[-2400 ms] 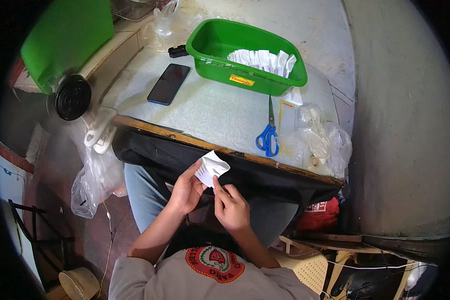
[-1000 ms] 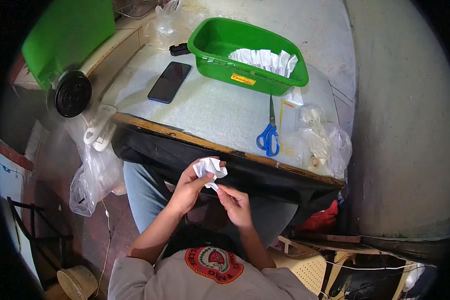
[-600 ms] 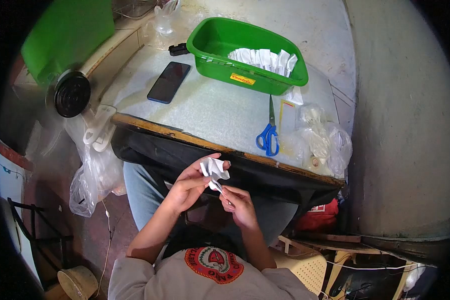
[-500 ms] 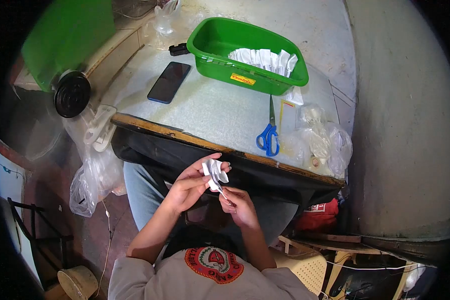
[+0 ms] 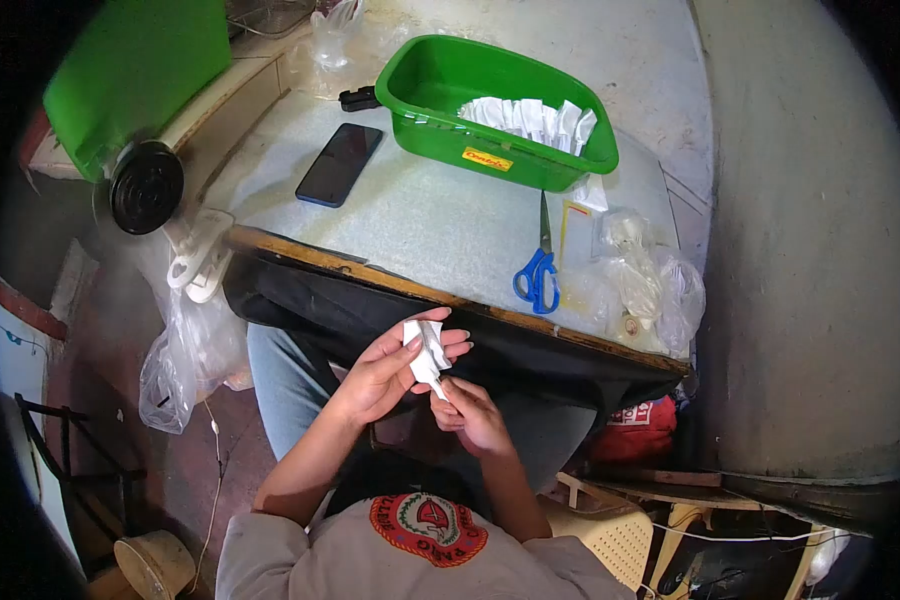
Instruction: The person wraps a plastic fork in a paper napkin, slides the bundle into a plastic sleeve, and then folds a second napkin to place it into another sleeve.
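A small white folded paper piece (image 5: 425,350) is held over my lap, just below the table's front edge. My left hand (image 5: 390,368) cradles its upper part between thumb and fingers. My right hand (image 5: 470,412) pinches its lower end from below. The paper now looks like a narrow, gathered strip. Behind on the table stands a green plastic basin (image 5: 440,85) with a row of similar white folded papers (image 5: 530,118) leaning inside it.
Blue-handled scissors (image 5: 538,270) lie near the table's front edge. Clear plastic bags (image 5: 640,275) pile at the right corner. A black phone (image 5: 338,165) lies left of the basin. A clamp fan (image 5: 148,190) and a hanging plastic bag (image 5: 185,360) sit at the left.
The paper was a flat open square; both hands have gathered it into a narrow folded strip. The hands stayed over the lap, with the right hand moving closer under the left.
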{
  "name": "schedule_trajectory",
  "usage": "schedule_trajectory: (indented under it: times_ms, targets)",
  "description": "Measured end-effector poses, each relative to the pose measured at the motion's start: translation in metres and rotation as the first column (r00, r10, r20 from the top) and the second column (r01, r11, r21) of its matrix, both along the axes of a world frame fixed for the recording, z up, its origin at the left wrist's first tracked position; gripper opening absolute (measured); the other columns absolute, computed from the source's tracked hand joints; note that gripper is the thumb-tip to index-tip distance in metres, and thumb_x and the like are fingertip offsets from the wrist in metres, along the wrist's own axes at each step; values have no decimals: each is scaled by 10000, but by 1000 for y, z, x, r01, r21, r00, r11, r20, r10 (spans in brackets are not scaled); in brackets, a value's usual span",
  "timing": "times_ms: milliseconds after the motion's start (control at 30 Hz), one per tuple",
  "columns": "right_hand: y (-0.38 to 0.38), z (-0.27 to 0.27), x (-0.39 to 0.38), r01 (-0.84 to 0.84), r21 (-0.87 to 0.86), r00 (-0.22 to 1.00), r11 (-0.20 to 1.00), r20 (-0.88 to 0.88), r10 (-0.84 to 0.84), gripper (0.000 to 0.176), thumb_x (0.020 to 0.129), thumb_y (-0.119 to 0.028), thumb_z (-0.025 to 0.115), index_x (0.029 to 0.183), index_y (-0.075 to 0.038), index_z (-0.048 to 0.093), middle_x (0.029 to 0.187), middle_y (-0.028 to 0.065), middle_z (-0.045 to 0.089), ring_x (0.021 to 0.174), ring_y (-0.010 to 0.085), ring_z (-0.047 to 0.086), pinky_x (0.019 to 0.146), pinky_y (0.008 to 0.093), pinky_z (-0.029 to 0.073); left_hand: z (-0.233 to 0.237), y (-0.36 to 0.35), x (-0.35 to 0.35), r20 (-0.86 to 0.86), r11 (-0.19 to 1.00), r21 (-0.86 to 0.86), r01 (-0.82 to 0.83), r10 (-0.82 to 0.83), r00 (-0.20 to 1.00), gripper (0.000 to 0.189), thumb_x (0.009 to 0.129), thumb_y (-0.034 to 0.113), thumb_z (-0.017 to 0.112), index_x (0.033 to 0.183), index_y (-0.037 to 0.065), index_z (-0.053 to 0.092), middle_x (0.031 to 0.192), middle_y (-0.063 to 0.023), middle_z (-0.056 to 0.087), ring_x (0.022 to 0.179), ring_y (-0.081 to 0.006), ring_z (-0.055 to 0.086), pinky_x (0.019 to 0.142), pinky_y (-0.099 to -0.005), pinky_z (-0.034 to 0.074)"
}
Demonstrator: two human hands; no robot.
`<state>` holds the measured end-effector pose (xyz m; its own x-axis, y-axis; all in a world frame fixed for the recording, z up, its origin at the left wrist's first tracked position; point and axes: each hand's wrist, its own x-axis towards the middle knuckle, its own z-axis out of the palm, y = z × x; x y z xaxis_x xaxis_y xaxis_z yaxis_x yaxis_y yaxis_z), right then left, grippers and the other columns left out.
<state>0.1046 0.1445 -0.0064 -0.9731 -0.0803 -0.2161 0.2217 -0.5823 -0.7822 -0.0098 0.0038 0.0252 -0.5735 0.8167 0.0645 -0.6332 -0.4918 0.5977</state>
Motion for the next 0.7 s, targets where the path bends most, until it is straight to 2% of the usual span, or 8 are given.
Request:
schedule_trajectory:
  times_ms: [133,200,267,300,400,467,567,700]
  targets:
    - [-1,2,1,-2,55,1000,999,-18,3,361,1064,-284,423,1133,31,586,702,-73,345,560,23,271,504,200,225,-5,-1,-1,-10,1000,-15,16,-16,1000,529,1021,238,480,1464,1,316,1391,-239,505,1295,-340,508,1063,-446,436]
    - [-1,0,1,-33,-3,999,999,-23,33,363,1064,-293,422,1124,28,579,699,-71,341,556,30,273,502,202,220,-6,-3,-3,-18,999,-27,29,-29,999,525,1020,241,482,1460,2,324,1398,-248,497,1303,-339,500,1056,-442,443]
    - [-2,2,0,-52,-32,999,998,-12,51,386,1066,-298,402,1116,44,575,683,-72,321,539,27,270,489,204,221,-6,-4,-4,-54,991,78,104,-100,993,479,1047,248,426,1462,19,353,1450,-233,457,1211,-208,571,711,-218,493]
    - [-3,3,-1,-69,-61,998,996,-1,69,409,1067,-302,383,1108,59,571,666,-72,301,521,25,267,476,206,221,-5,-4,-4,-55,991,78,106,-101,993,479,1047,248,426,1462,19,353,1450,-233,457,1211,-208,571,711,-218,493]
    - [-5,2,-1,-75,-87,997,993,4,75,408,1065,-303,386,1101,60,570,661,-72,297,513,28,262,471,208,215,-4,-2,-2,-36,996,58,67,-65,997,483,1035,230,450,1457,15,357,1454,-238,449,1261,-249,539,733,-235,511]
    - [-6,0,-1,-65,-80,998,995,7,66,406,1064,-304,389,1097,58,571,660,-72,298,513,28,264,472,208,217,-5,-1,-1,68,998,64,-8,3,998,512,987,140,517,1448,0,343,1456,-255,422,1343,-351,449,1156,-466,331]
    - [-8,-2,0,-54,-73,998,996,9,55,402,1062,-305,394,1088,55,571,660,-71,300,513,29,266,475,208,220,-6,0,1,146,993,107,-50,34,989,534,961,80,538,1449,-3,337,1443,-229,442,1332,-359,457,1168,-493,311]
    - [-7,-3,1,-50,-58,999,997,9,51,400,1060,-309,399,1083,51,573,662,-70,307,514,29,269,478,207,222,-12,2,0,127,987,153,-57,37,991,577,964,72,533,1484,0,293,1485,-224,394,1356,-346,432,1162,-464,313]
